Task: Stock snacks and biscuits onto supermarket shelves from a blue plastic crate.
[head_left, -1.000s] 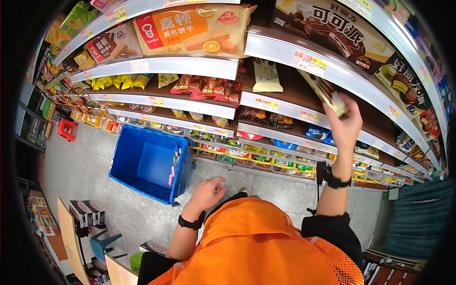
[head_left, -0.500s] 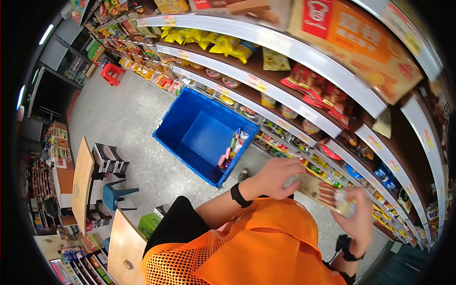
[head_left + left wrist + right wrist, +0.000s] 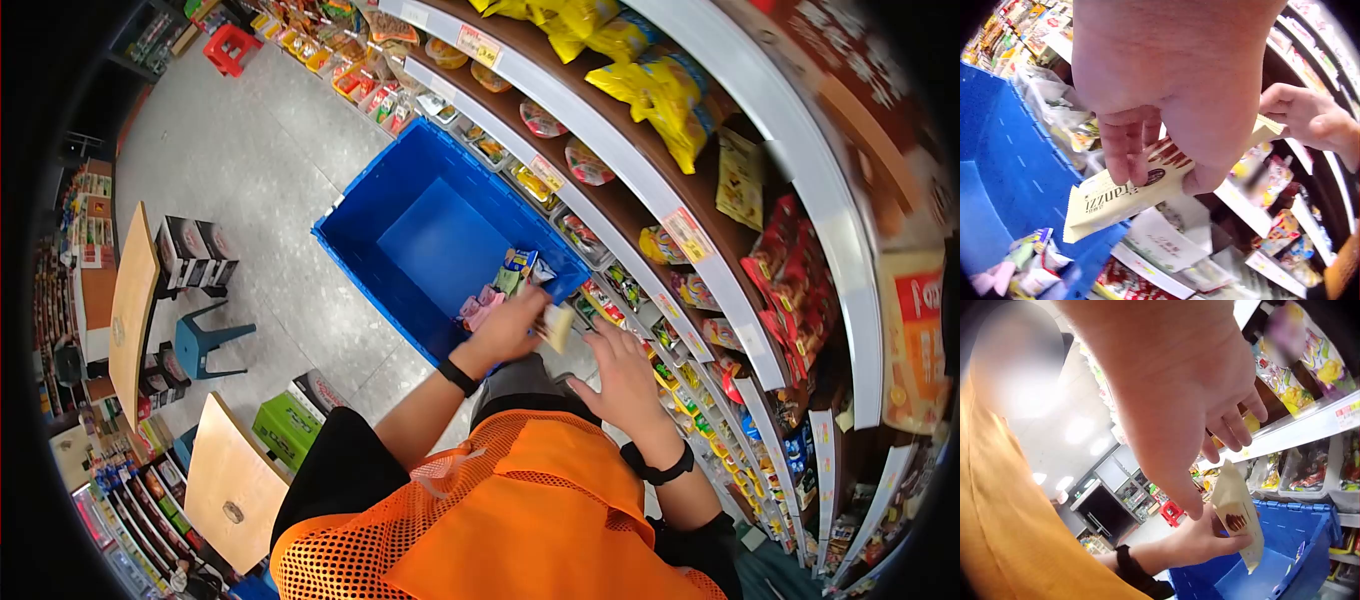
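Observation:
My left hand pinches a long cream Franzzi biscuit packet between thumb and fingers, near the right-hand side of a blue crate. Brown printed biscuit pictures show on the wrapper. My right hand is beside the packet's other end with its fingers extended; in the right wrist view its fingers are spread above the packet. Inside the crate, along its near right wall, lies a small pile of snack packs with pink, blue and green wrappers.
Curved shelves hold yellow bags and red bags on my right. Bins of small packs run along the shelf foot. On the left are wooden tables, a blue stool and a green box. A red stool stands far off.
The packet has come from the shelf in my right hand into my left. My right hand has released it, and my view has turned left toward the crate.

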Demonstrator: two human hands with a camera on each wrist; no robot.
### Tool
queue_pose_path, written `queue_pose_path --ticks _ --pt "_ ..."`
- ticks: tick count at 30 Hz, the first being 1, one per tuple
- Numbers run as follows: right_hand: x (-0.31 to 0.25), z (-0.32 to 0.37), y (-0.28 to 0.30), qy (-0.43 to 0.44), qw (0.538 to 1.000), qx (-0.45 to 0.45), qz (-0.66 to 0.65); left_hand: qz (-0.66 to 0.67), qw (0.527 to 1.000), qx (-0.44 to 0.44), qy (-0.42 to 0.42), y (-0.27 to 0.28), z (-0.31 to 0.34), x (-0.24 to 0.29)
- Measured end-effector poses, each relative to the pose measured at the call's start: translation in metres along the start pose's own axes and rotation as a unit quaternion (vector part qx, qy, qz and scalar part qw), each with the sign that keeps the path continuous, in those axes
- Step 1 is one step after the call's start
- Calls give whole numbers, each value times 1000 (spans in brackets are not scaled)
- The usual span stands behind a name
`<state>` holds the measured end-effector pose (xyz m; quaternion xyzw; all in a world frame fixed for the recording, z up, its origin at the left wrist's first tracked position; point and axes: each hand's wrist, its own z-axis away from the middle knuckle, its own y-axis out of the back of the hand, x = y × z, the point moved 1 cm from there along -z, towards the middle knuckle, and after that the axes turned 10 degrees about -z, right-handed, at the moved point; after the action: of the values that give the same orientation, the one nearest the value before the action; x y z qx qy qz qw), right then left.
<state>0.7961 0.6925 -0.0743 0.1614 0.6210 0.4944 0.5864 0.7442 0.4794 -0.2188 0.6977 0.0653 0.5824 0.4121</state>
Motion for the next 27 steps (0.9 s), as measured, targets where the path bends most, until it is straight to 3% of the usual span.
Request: queue_pose_path --ticks 3,5,7,10,14,16,19,20,21,23,24,27 --pt "18 -7 0 -16 999 -30 -27 -93 992 69 58 5 -20 -70" --pt "33 -2 -1 -61 996 -56 -14 -135 983 16 123 0 -37 -118" --pt "50 8 -4 -58 997 -56 0 -185 974 -20 127 -29 -54 -182" --pt "65 29 -9 -93 995 -34 -5 -180 971 5 159 -68 -83 -242" --pt "80 66 -12 -149 988 -45 2 -171 968 -34 182 -105 -118 -264" --pt "81 83 -11 -175 984 -38 -1 -163 947 -117 249 -117 -125 -255" --pt "83 101 -2 -208 978 -19 -2 -148 951 -121 242 -156 -124 -265" --pt "82 106 1 -218 976 -10 -2 -179 957 -85 213 -171 -115 -269" --pt "82 110 3 -227 974 -1 -3 -184 956 -82 211 -160 -113 -255" --pt "83 117 9 -219 976 13 2 -139 932 -154 299 -138 -107 -228" --pt "84 119 12 -213 977 22 9 -115 931 -142 318 -143 -101 -235" --pt "84 129 28 -171 983 64 10 -144 933 -163 286 -131 -86 -227"
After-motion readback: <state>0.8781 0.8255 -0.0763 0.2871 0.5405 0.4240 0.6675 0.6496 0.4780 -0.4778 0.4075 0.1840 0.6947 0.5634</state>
